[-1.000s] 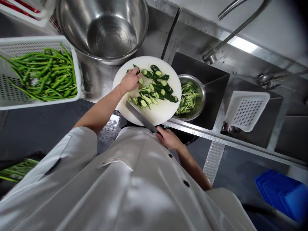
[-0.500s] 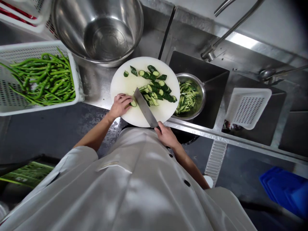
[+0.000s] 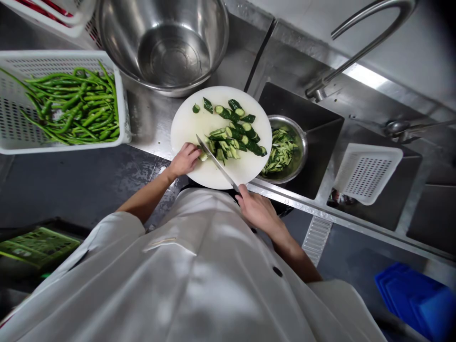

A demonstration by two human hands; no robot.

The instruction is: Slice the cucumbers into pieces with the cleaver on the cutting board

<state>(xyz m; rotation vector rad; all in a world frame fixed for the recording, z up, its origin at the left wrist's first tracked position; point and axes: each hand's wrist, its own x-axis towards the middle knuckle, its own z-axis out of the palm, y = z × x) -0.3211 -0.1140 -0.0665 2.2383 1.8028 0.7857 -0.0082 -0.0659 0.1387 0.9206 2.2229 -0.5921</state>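
On the round white cutting board (image 3: 185,123), my left hand (image 3: 186,158) has its fingers bent and closed on a cucumber piece (image 3: 203,156) near the left edge. My right hand (image 3: 258,206) grips the handle of a cleaver (image 3: 218,164), whose blade stands on edge right beside that piece and my left fingertips. Cut cucumber strips (image 3: 228,148) lie just right of the blade. Several dark green cucumber chunks (image 3: 249,133) are spread over the board's right and far side. A metal bowl (image 3: 305,147) of sliced cucumber (image 3: 281,152) sits at the board's right, in the sink.
A white basket (image 3: 123,109) of long green peppers (image 3: 81,104) stands at left. Behind the board is a large steel basin (image 3: 174,57). A curved faucet (image 3: 356,57) rises over the sink at right, where a small white basket (image 3: 368,171) rests. Blue plastic items (image 3: 415,297) lie lower right.
The cleaver blade has turned from its broad face showing to nearly edge-on, beside the cucumber piece under my left fingers. The whole view has shifted slightly.
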